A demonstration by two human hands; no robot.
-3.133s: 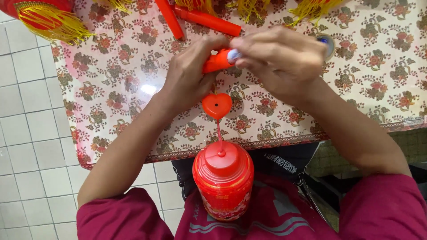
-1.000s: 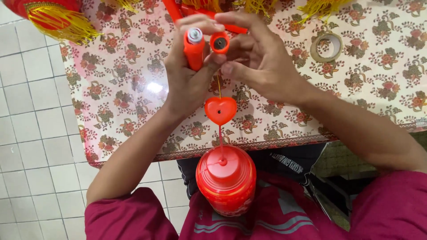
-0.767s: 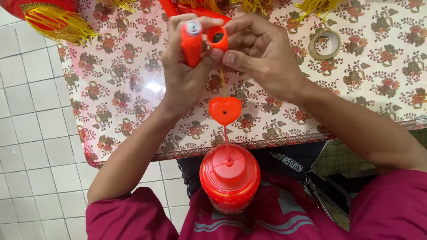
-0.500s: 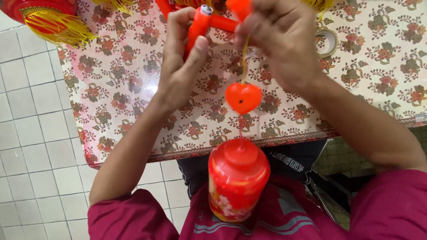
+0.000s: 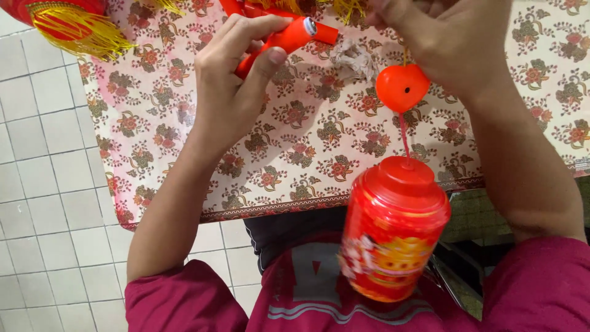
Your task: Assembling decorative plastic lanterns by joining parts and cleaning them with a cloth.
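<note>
Head view only.

Left hand (image 5: pixel 230 92), upper centre-left of frame: fingers curled round an orange-red tube (image 5: pixel 279 43), thumb pressed on its underside, index finger laid along the top. Tube is tilted, its open pale end pointing to the upper right. Hand is closed on the tube, held above the bench (image 5: pixel 295 160).

Right hand (image 5: pixel 448 37), upper right: fingers bunched together at the top edge of frame, pinching a thin cord (image 5: pixel 404 132); the exact grip point is cut off by the frame edge. A red heart bead (image 5: pixel 402 87) sits on that cord just below the hand, touching the palm side. The cord runs on down from the heart into the top of a red cylindrical lantern (image 5: pixel 393 230).

Lantern hangs in lower centre-right, below the bench edge and in front of the person's maroon shirt (image 5: pixel 307 295). It is slightly tilted, blurred, with yellow and pale print on its side. Not resting on anything visible.

Bench covers the upper and middle frame, with a pale floral cloth and a dark red patterned border along the near edge. On it:
- a crumpled grey scrap (image 5: pixel 356 58), upper centre, just right of the tube
- more red sticks (image 5: pixel 246 9) at the top edge, behind the left hand
- a red piece with a yellow tassel fringe (image 5: pixel 74 27) in the upper left corner, overhanging the bench edge

White tiled floor (image 5: pixel 43 203) fills the left side.
</note>
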